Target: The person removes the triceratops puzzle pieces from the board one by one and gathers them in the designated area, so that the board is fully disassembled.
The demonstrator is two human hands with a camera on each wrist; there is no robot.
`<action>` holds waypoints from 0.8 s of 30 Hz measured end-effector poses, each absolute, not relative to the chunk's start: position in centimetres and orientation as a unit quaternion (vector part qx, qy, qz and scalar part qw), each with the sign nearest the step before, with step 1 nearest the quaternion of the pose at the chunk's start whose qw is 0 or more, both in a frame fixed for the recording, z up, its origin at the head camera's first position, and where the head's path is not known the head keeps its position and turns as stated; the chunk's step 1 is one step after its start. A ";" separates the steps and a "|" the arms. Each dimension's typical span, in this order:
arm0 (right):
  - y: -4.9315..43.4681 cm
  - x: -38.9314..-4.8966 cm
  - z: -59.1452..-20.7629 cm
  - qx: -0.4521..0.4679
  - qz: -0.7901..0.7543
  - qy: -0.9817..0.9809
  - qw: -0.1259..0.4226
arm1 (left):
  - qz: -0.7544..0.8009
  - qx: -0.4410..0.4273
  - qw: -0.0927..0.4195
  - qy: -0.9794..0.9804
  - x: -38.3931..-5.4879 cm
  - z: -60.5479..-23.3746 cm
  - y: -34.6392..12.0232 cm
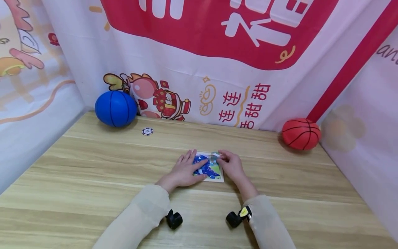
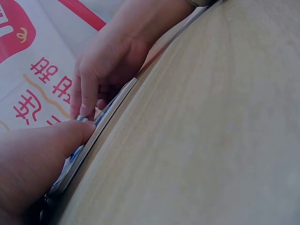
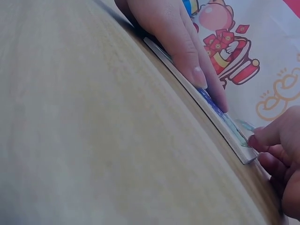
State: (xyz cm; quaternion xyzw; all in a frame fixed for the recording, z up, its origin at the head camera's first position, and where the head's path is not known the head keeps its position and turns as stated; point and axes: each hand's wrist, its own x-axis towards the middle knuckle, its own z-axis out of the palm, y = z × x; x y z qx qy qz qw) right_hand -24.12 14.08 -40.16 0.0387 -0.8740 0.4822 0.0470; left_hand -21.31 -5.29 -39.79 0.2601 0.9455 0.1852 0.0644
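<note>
Board (image 1: 214, 171) lies flat on the surface (image 1: 124, 162) between both hands, the left hand (image 1: 185, 171) spread across its left side, while the right hand (image 1: 232, 167), nearer its far right corner, pinches a small picture piece (image 1: 214, 156) at that corner.

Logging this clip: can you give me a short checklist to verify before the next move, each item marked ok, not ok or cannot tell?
1. Left hand steadies the picture board: ok, fingers spread across it.
2. Right hand has the corner piece: ok, pinched at the board's far right corner.
3. Piece lies flat: not ok, it looks tilted up in the right wrist view.
4. Piece matches its slot: cannot tell, fingers cover part of it.
5. Chip, blue ball and red ball away from both hands: ok, all stand apart.
</note>
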 end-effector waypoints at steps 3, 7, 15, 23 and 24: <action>14.1 -24.3 -40.0 0.029 0.497 -0.866 0.039 | 0.185 0.260 0.061 0.946 -21.3 -39.7 -5.4; 14.4 -24.6 -39.6 0.003 0.535 -0.844 0.023 | 0.184 0.261 0.062 0.945 -21.2 -39.7 -5.4; 16.4 -24.9 -37.8 0.007 0.590 -0.807 -0.010 | 0.187 0.257 0.068 0.946 -21.3 -39.8 -5.4; 19.2 -24.4 -35.6 0.065 0.582 -0.810 0.034 | 0.182 0.255 0.066 0.947 -21.3 -39.9 -5.3; 19.6 -24.3 -35.5 0.067 0.585 -0.807 0.039 | 0.181 0.255 0.066 0.948 -21.3 -39.9 -5.3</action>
